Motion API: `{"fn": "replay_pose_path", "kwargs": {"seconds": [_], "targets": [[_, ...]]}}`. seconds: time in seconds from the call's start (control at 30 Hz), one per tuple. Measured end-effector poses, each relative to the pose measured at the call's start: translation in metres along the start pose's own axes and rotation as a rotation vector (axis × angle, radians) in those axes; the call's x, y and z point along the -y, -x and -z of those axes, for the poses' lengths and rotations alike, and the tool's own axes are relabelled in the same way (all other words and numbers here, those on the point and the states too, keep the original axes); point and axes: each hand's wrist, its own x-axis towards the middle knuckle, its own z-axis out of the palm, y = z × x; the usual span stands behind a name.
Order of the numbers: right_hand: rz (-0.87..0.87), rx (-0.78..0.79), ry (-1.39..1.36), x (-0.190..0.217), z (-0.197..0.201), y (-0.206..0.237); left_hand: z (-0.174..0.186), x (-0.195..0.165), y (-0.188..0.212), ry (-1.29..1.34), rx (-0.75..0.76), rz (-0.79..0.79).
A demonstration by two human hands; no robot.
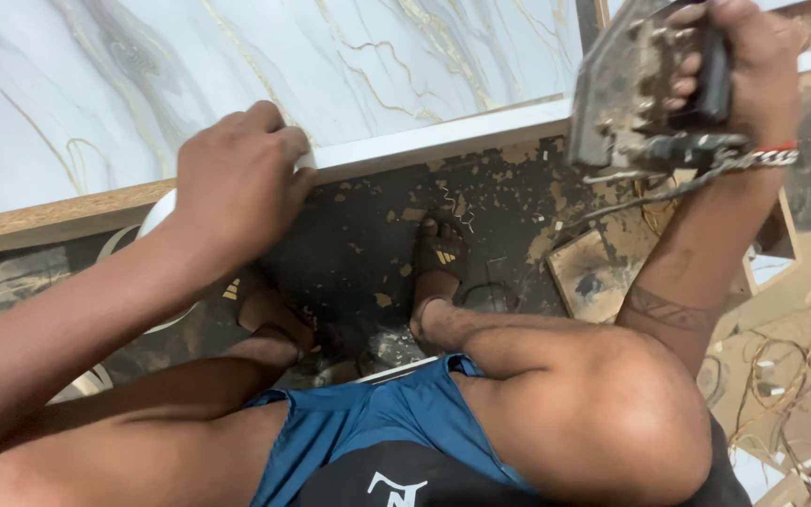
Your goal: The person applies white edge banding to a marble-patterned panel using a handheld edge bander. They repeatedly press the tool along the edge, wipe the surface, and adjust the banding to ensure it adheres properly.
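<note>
Left hand (237, 178) curled closed over white edge strip (443, 141) along marble-patterned panel (237, 66), knuckles up; whatever sits under palm is hidden, possibly white roll. Right hand (743, 66) raised, fingers wrapped tight round black handle of dusty power tool (635, 94), cord trailing down. Tool well apart from strip. Sandalled foot (438, 258) on dark, chip-littered floor (359, 225) below.

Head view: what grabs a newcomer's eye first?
Top right, the right hand grips a grimy power tool by its black handle, held up off the board. Left of centre, the left hand presses a white edge strip on the marble-patterned panel. Below, sandalled feet stand on a dark floor strewn with chips.
</note>
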Motion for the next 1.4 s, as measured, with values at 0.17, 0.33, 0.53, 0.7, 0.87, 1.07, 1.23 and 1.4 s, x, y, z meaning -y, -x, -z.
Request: {"fn": "replay_pose_path", "kwargs": {"seconds": [0.17,0.33,0.53,0.7,0.87,1.07,1.23,1.4], "targets": [[0.06,0.091,-0.007,0.007,-0.083,0.0,-0.006,0.002,-0.023,0.04,-0.02,-0.006],[0.133,0.235,0.047,0.017,-0.158,0.003,-0.008,0.004,-0.036,0.096,-0.047,-0.015],[0.154,0.382,-0.05,-0.002,-0.219,-0.003,-0.038,0.012,-0.051,0.128,-0.015,0.003],[0.134,0.403,-0.015,-0.007,-0.236,-0.009,-0.046,0.017,-0.062,0.145,0.032,0.026],[0.106,0.425,-0.072,-0.012,-0.242,-0.017,-0.053,0.021,-0.067,0.143,0.005,0.022],[0.069,0.427,-0.109,-0.017,-0.241,-0.013,-0.055,0.013,-0.064,0.146,-0.009,0.029],[0.027,0.388,-0.089,0.006,-0.221,-0.02,-0.033,0.008,-0.08,0.119,0.017,0.038],[0.041,0.323,-0.088,0.01,-0.179,-0.032,-0.027,0.005,-0.09,0.108,0.036,0.068]]}}
